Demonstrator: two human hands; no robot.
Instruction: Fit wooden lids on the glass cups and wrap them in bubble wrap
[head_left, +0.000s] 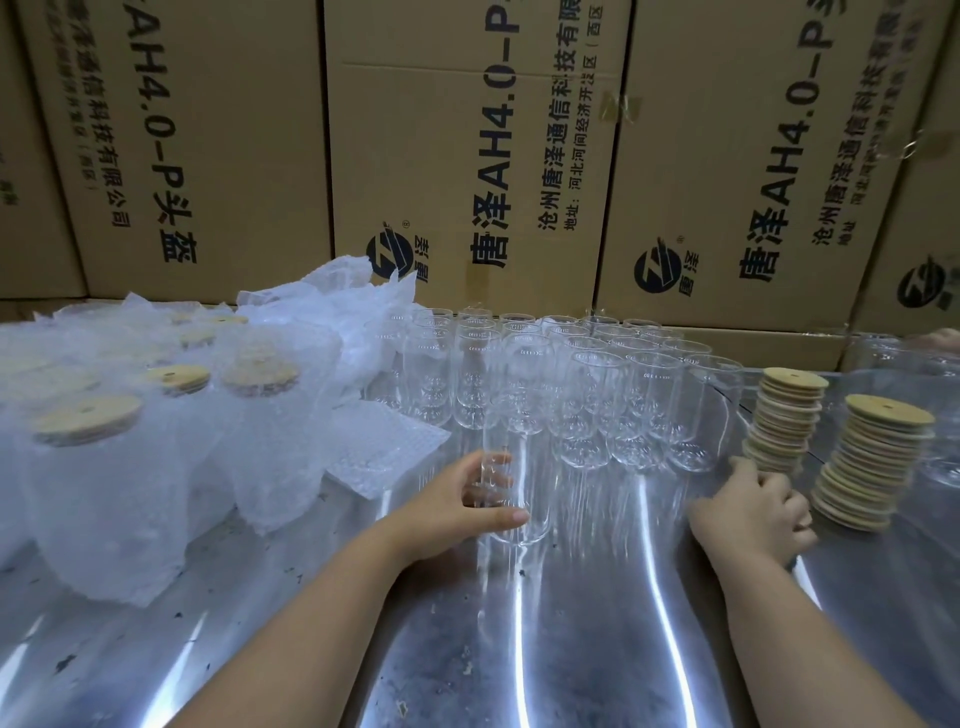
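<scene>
My left hand (465, 501) grips an upright clear glass cup (519, 441) that stands on the metal table (571, 623), in front of a block of several empty glass cups (597, 384). My right hand (756, 506) is curled at the foot of the left stack of wooden lids (784, 421); whether it holds a lid is hidden. A second, leaning lid stack (872, 462) stands to its right. A flat sheet of bubble wrap (384, 447) lies left of the held cup.
Several lidded cups wrapped in bubble wrap (130, 441) crowd the left side of the table. Loose bubble wrap (353, 296) is heaped behind them. Large printed cardboard boxes (467, 156) form a wall at the back. More glassware (940, 457) stands at the far right.
</scene>
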